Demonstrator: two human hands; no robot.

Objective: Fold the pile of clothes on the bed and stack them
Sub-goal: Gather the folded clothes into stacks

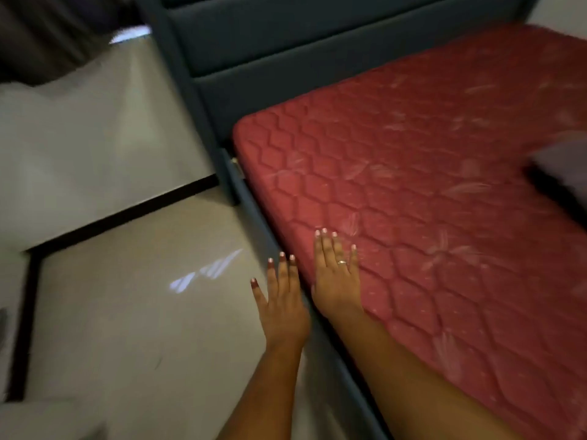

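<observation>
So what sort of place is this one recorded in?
Most likely a bedroom: a red quilted mattress sits in a dark blue padded bed frame with a headboard, beside a pale glossy tiled floor.

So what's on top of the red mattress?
On the mattress, only a grey fabric item at the right, mostly cropped. The right hand is flat over the near edge; contact unclear.

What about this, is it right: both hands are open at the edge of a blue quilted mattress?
Not quite: the head view shows the quilted mattress is red, not blue. Both the left hand and right hand are open at its edge.
</observation>
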